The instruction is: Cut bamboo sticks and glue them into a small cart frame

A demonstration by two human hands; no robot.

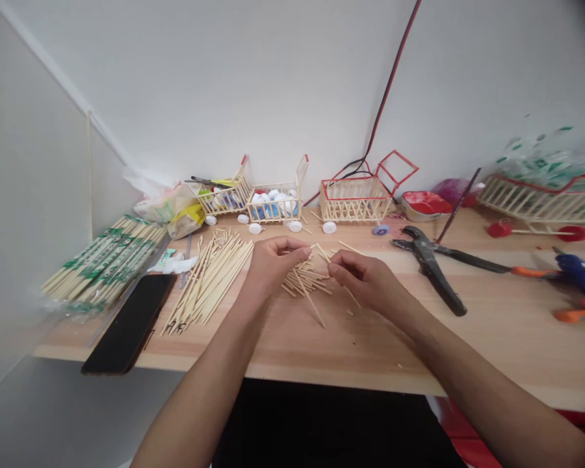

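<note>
My left hand (277, 260) pinches a thin bamboo stick (309, 299) between thumb and fingertips; it slants down toward the table. My right hand (363, 276) is closed on another bamboo stick (323, 253), whose upper end meets the tip at my left fingers in a sharp angle. Whether the two are joined I cannot tell. Beneath and between the hands lies a pile of short cut sticks (305, 279). Longer loose sticks (214, 276) are spread just left of my left hand.
Small stick-built carts (355, 201) line the wall. On the right are black-handled pliers (433, 266), a blue glue gun (582, 276) and a bowl of red paint (426, 205). A phone (129, 325) and packed chopsticks (110, 260) lie left, near the table's front edge (346, 385).
</note>
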